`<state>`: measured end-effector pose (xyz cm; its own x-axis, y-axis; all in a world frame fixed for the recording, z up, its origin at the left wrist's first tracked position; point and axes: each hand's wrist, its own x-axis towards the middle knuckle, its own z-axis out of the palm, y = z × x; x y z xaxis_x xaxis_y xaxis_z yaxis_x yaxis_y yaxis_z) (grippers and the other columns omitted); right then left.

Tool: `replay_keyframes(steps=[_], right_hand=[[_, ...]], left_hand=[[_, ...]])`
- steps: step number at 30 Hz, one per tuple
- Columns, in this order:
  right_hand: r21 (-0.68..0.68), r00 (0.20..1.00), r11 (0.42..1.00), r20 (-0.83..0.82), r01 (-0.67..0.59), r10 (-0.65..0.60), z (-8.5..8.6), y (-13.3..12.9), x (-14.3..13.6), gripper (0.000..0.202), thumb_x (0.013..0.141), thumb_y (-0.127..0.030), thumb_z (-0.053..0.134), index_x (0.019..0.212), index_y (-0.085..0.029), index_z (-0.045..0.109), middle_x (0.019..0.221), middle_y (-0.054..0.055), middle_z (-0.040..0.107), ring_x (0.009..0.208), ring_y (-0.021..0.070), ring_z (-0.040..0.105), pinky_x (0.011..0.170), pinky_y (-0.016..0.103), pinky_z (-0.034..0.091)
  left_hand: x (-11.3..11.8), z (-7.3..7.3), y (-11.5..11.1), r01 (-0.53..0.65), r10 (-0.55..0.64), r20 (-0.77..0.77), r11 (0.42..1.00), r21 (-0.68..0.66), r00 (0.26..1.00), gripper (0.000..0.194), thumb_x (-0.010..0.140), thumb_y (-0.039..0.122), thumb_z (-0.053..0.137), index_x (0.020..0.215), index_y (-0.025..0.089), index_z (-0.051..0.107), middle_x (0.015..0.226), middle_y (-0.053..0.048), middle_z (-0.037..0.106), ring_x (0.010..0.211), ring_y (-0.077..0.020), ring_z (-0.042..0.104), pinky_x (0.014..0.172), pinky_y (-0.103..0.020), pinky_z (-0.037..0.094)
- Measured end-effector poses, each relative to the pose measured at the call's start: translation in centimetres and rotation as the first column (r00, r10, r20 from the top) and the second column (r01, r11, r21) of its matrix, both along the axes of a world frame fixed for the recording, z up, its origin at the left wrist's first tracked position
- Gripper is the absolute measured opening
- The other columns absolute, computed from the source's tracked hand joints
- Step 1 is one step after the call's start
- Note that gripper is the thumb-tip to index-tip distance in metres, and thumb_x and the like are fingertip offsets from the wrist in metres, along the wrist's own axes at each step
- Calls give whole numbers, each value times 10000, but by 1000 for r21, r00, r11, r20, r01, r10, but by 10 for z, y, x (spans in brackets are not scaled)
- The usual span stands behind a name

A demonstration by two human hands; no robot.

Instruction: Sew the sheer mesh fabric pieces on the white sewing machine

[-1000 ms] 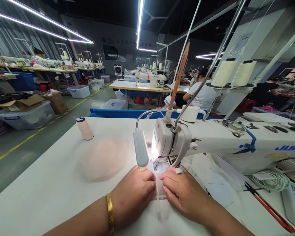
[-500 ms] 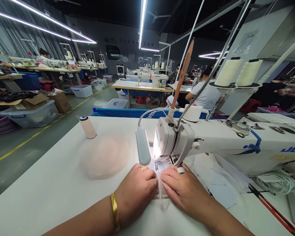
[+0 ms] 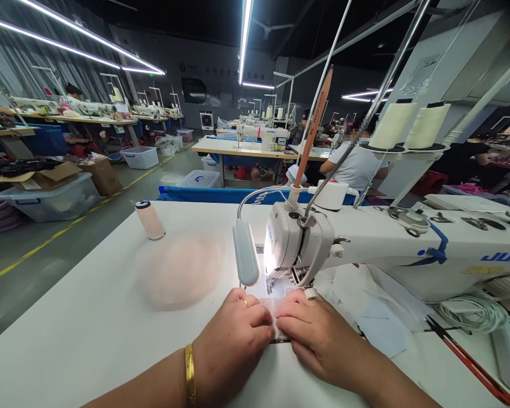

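Observation:
A thin, sheer whitish fabric (image 3: 273,306) lies at the sewing machine's (image 3: 297,232) needle area, under the lamp's bright glow. My left hand (image 3: 238,334), wearing a ring and a gold bangle, holds its left side with curled fingers. From the right, my right hand (image 3: 323,334) grips the same fabric, fingers pressed together beside the presser foot (image 3: 270,282). Both sets of fingertips nearly meet in front of the needle. The fabric's edges under my fingers are hidden.
A pile of sheer peach fabric (image 3: 181,272) and a thread spool (image 3: 150,220) are on the left. A grey lamp (image 3: 245,252) hangs close above my left hand. Right are red-handled tweezers (image 3: 471,360), coiled cord (image 3: 476,314) and cloth scraps. Co-workers sit at machines beyond.
Both hands have shifted slightly, with the left fingers flatter along the fabric. The narrow strip that trailed toward me between the hands no longer shows; fabric now spans between the fingertips.

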<state>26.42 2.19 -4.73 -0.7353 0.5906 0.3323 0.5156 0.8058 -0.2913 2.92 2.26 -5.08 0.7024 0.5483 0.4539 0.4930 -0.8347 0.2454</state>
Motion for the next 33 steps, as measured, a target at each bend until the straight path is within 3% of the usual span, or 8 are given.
replay_keyframes(steps=[9,20,27,33], right_hand=[[-20,996,996,28,86,-85,0,3,-4,262,906,-34,457,945,-216,641,908,47,685,870,245,560,813,389,464],[45,990,989,18,140,-141,-6,5,-5,355,913,-23,493,1126,-232,686,1040,68,741,978,278,632,835,413,516],[46,967,968,46,248,-250,-13,8,-7,422,893,-12,455,1158,-238,692,1185,72,734,953,272,633,793,415,547],[114,939,936,60,332,-340,-14,12,-9,406,919,-92,463,1212,-204,721,1223,112,732,952,290,642,800,435,587]], left_hand=[[-1,-3,7,-35,35,-11,999,19,999,275,936,20,467,834,198,649,885,-2,725,759,-181,594,815,-399,371],[-2,-4,10,-60,62,-32,997,54,998,273,934,8,470,853,186,660,881,-18,738,778,-189,613,818,-394,407],[-2,-5,23,-116,117,-146,993,13,982,213,855,14,581,889,186,702,912,-27,741,764,-202,609,789,-386,441],[1,-4,30,-145,147,-124,989,23,981,242,950,63,519,820,183,684,907,-54,728,824,-225,629,769,-372,482]])
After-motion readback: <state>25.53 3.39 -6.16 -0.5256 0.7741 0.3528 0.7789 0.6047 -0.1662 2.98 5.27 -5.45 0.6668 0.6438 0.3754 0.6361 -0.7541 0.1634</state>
